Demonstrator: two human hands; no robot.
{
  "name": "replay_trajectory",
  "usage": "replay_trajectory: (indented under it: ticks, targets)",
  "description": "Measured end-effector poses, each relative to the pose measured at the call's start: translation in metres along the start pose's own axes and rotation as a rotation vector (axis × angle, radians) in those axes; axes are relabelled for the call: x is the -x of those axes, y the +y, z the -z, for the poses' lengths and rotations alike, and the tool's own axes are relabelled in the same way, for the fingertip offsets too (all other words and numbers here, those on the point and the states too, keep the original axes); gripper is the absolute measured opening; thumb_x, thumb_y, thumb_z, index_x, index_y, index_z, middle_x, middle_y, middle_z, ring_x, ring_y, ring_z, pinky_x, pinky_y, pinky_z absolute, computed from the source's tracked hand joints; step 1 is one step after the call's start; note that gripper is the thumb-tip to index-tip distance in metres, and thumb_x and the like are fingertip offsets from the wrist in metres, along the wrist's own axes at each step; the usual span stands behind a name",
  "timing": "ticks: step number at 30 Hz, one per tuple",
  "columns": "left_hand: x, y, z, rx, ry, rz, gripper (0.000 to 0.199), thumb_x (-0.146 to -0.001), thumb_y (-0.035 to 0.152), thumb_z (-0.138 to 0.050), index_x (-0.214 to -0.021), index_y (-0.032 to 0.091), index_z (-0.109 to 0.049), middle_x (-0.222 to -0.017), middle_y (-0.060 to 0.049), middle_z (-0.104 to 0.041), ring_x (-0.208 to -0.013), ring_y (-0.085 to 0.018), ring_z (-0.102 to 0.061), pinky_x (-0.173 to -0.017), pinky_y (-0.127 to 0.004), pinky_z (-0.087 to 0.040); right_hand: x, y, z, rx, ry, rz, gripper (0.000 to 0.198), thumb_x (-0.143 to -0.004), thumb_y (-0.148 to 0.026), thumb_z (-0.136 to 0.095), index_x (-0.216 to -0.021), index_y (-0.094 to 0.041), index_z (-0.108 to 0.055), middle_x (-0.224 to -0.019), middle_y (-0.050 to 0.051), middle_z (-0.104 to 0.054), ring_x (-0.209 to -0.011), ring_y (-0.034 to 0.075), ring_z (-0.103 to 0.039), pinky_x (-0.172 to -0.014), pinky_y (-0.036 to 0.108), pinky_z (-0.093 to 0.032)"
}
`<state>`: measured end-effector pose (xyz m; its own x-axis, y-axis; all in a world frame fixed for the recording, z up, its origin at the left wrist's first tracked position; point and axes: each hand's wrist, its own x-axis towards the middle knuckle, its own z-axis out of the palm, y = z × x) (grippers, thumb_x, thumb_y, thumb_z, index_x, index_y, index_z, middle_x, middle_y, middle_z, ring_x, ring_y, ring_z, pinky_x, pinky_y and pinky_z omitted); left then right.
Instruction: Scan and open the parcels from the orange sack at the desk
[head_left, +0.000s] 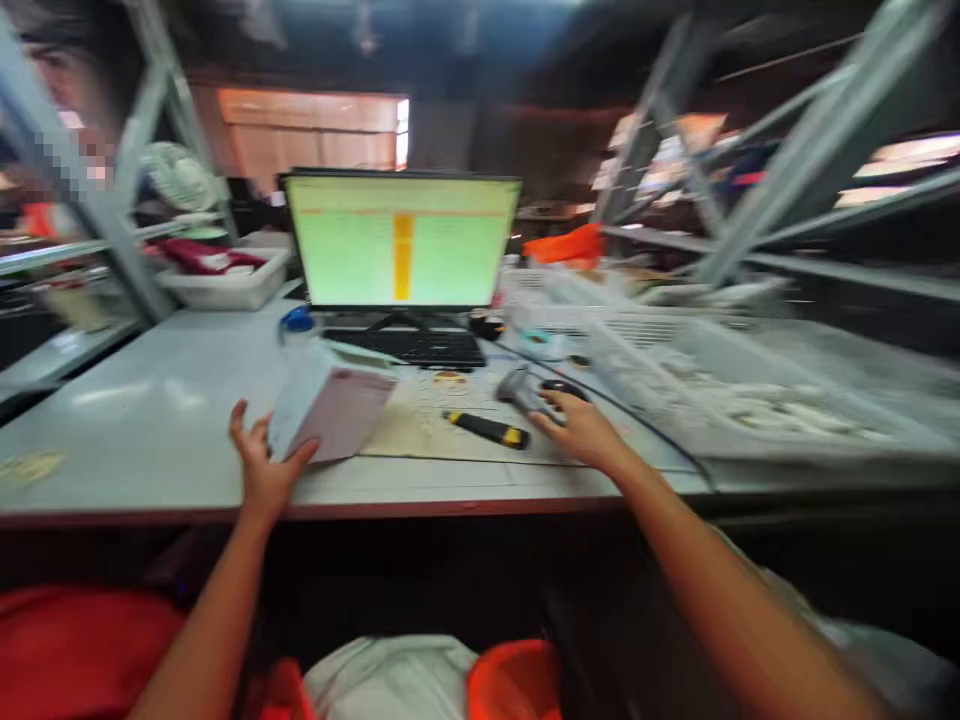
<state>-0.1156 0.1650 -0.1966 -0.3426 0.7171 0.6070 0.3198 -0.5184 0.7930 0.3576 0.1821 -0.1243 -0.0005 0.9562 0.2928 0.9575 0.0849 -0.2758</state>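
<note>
Front-left of the keyboard [435,348], the left hand [268,478] has fingers spread, thumb against a white-and-mauve packet [351,408]; whether it grips is unclear. Front-right of the keyboard, the right hand [581,430] curls at a grey handheld scanner [516,387] beside a black mouse [566,387]; its hold cannot be told. A yellow-and-black utility knife [486,429] lies in front of the keyboard.

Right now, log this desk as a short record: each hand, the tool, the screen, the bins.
left hand: thumb against flat white-and-mauve packet; grip unclear
right hand: beside grey handheld device; contact unclear
tool: black-and-yellow, slim, lying on beige mat
screen: black-framed, rectangular, lit, orange vertical bar showing
bins: white plastic, at right
</note>
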Motion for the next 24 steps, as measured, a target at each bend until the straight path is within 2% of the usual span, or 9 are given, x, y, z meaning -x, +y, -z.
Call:
replay_trajectory:
  ticks: [2,5,8,10,15,17,20,22,24]
  targets:
    - [-0.002,-0.004,0.004,0.018,0.041,0.050,0.123,-0.068,0.073,-0.086,-0.156,0.027,-0.014,-0.129,-0.014,-0.058,-0.101,-0.024,-0.066,-0.089,-0.038,-0.057,-0.015,0.007,-0.027,0.114,-0.037,-0.023,0.055,-0.094,-0.044,-0.060,-0.136,-0.009,-0.066,-0.136,0.024,-0.065,-0.129,0.042,-0.061,-0.112,0.056,-0.047]
    - [-0.010,0.002,-0.008,0.051,0.025,0.041,0.117,-0.072,0.070,-0.085,-0.155,0.031,-0.014,-0.144,-0.017,-0.049,-0.112,-0.025,-0.063,-0.096,-0.038,-0.055,-0.025,0.008,-0.044,0.261,-0.033,-0.091,0.065,-0.098,-0.052,-0.052,-0.145,-0.008,-0.058,-0.137,0.026,-0.063,-0.126,0.044,-0.060,-0.108,0.056,-0.049]
    - [-0.015,0.014,-0.026,0.089,-0.056,0.054,0.113,-0.072,0.070,-0.084,-0.156,0.032,-0.017,-0.152,-0.017,-0.043,-0.123,-0.027,-0.060,-0.102,-0.037,-0.053,-0.029,-0.001,-0.046,0.321,-0.080,-0.216,0.069,-0.099,-0.053,-0.050,-0.150,-0.006,-0.052,-0.136,0.029,-0.062,-0.121,0.045,-0.062,-0.101,0.056,-0.052]
    - [-0.015,0.014,-0.037,0.137,-0.141,0.099,0.108,-0.075,0.066,-0.083,-0.156,0.031,-0.020,-0.150,-0.015,-0.046,-0.127,-0.027,-0.059,-0.106,-0.037,-0.052,-0.034,-0.008,-0.045,0.339,-0.154,-0.310,0.067,-0.097,-0.048,-0.052,-0.148,-0.005,-0.052,-0.132,0.030,-0.064,-0.118,0.045,-0.064,-0.096,0.056,-0.053]
    - [-0.010,-0.006,-0.053,0.157,-0.293,0.294,0.102,-0.076,0.049,-0.087,-0.156,0.028,-0.028,-0.143,-0.012,-0.057,-0.127,-0.027,-0.061,-0.110,-0.041,-0.051,-0.044,-0.022,-0.031,0.353,-0.212,-0.379,0.054,-0.094,-0.043,-0.052,-0.130,-0.005,-0.064,-0.119,0.029,-0.070,-0.111,0.043,-0.069,-0.086,0.047,-0.054]
    - [-0.006,-0.013,-0.053,0.143,-0.325,0.347,0.097,-0.075,0.047,-0.088,-0.153,0.028,-0.034,-0.144,-0.011,-0.058,-0.130,-0.028,-0.059,-0.111,-0.042,-0.050,-0.036,-0.029,-0.014,0.308,-0.212,-0.299,0.048,-0.094,-0.049,-0.051,-0.119,-0.012,-0.069,-0.107,0.023,-0.073,-0.101,0.041,-0.071,-0.080,0.045,-0.053]
    - [-0.002,-0.017,-0.050,0.100,-0.366,0.391,0.087,-0.076,0.046,-0.088,-0.147,0.025,-0.043,-0.141,-0.011,-0.061,-0.130,-0.029,-0.060,-0.112,-0.044,-0.050,-0.011,-0.048,0.015,0.079,-0.185,0.041,0.040,-0.090,-0.056,-0.054,-0.105,-0.023,-0.071,-0.086,0.010,-0.073,-0.080,0.031,-0.069,-0.071,0.039,-0.050]
    - [0.000,-0.016,-0.048,0.082,-0.375,0.395,0.084,-0.076,0.046,-0.089,-0.145,0.025,-0.045,-0.140,-0.011,-0.062,-0.129,-0.030,-0.061,-0.110,-0.044,-0.050,0.009,-0.065,0.030,-0.066,-0.193,0.258,0.032,-0.086,-0.054,-0.058,-0.098,-0.026,-0.069,-0.079,0.005,-0.071,-0.070,0.026,-0.065,-0.067,0.035,-0.048]
    - [0.001,-0.015,-0.047,0.074,-0.369,0.391,0.083,-0.076,0.047,-0.089,-0.143,0.025,-0.046,-0.139,-0.011,-0.062,-0.129,-0.030,-0.060,-0.110,-0.044,-0.050,0.024,-0.081,0.039,-0.110,-0.222,0.370,0.025,-0.083,-0.050,-0.061,-0.093,-0.028,-0.067,-0.078,0.004,-0.071,-0.067,0.024,-0.064,-0.065,0.034,-0.047]
